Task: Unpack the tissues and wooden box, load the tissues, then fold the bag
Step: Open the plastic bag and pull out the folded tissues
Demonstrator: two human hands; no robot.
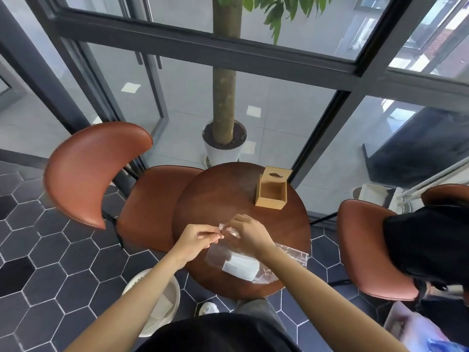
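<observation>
1. Clear plastic is pinched between both hands — the left hand (195, 238) and right hand (247, 231) each have fingertips closed on the bag (256, 260) at its mouth.
2. Pull the lips apart evenly; the tissues (241, 268) lie inside, on the table (215, 196).
3. Beyond, well apart, the wooden box (271, 191) stands open — ready for loading.

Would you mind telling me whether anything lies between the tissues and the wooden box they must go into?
Only the clear bag that encloses the tissues; both hands work at its mouth. The bare round table stretches from there to the wooden box, whose top stands open.
</observation>
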